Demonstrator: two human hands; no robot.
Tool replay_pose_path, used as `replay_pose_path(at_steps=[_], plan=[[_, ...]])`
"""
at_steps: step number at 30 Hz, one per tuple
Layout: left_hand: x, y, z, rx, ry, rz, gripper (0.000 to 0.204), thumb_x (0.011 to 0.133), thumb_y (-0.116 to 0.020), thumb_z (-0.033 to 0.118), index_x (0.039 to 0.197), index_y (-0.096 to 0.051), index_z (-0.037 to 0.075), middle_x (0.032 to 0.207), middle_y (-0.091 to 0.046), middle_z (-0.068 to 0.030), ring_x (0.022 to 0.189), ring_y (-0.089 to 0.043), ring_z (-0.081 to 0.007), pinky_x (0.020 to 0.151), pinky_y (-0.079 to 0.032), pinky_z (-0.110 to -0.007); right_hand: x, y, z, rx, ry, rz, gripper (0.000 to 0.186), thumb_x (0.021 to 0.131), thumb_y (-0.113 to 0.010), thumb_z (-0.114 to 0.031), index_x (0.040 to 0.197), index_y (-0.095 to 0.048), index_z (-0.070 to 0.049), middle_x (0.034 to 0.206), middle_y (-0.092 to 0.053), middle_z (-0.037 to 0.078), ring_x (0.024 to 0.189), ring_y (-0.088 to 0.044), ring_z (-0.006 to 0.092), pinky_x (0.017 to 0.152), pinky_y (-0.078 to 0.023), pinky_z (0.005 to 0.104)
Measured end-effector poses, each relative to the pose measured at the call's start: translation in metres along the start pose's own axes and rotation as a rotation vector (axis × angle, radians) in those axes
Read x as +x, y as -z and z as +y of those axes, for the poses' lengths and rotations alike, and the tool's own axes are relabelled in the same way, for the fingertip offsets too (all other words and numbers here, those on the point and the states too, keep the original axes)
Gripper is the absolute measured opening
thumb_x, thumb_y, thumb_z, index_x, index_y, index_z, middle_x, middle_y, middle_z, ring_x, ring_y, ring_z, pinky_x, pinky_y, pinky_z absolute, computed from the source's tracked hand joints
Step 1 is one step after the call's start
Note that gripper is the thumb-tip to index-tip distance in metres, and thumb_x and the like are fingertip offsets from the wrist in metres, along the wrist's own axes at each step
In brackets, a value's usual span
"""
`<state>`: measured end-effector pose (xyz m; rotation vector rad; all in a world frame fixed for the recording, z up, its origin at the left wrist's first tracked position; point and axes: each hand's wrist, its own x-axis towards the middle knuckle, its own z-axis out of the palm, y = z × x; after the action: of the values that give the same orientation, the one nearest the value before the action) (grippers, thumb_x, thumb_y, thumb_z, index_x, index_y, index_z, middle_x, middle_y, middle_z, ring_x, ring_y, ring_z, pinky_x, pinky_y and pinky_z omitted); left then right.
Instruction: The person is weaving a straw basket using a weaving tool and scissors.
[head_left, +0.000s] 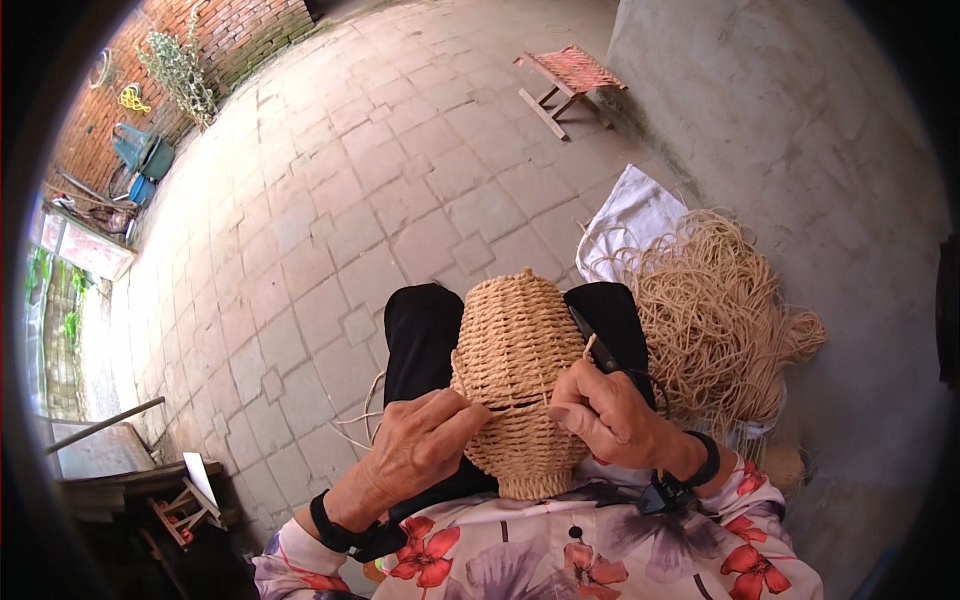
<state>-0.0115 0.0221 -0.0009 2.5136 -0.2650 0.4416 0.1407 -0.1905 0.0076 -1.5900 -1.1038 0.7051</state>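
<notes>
A tan woven cord basket lies across my lap between my knees. A dark narrow slit crosses its weave between my hands. My left hand pinches at the left end of the slit, fingertips pressed to the weave. My right hand is closed with thumb and forefinger at the slit's right end. A short cord end pokes up beside its knuckles. What lies inside the fingers is partly hidden. On my right thigh, a dark-bladed tool like scissors shows partly behind the right hand. Loose cord strands trail left of the basket.
To my right, a big tangled heap of tan cord rests partly on a white cloth beside a grey wall. Ahead stands a low folding stool with a red woven seat. Paving stones cover the ground.
</notes>
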Motion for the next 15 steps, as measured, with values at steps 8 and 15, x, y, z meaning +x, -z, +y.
replay_pose_path(at_steps=[8,15], plan=[[0.004,0.000,-0.002,-0.029,0.007,0.004,0.033,0.066,-0.072,-0.007,0.096,-0.070,0.007,0.079,-0.062,-0.0028,0.064,-0.064,-0.0182,0.047,-0.047,-0.031,0.006,0.010,-0.008,-0.033,-0.107,0.040,0.021,0.098,-0.062,-0.014,0.090,-0.046,-0.002,0.065,-0.054,0.014,0.056,-0.058,0.0317,0.052,-0.043,0.0392],[0.000,-0.002,0.001,-0.032,0.061,-0.005,0.032,0.065,-0.070,-0.003,0.095,-0.067,0.007,0.079,-0.059,-0.0033,0.066,-0.063,-0.0197,0.051,-0.050,-0.033,0.000,0.001,-0.002,-0.169,-0.046,0.103,0.020,0.096,-0.062,-0.012,0.091,-0.046,-0.002,0.070,-0.056,0.019,0.064,-0.060,0.0419,0.053,-0.044,0.0438]])
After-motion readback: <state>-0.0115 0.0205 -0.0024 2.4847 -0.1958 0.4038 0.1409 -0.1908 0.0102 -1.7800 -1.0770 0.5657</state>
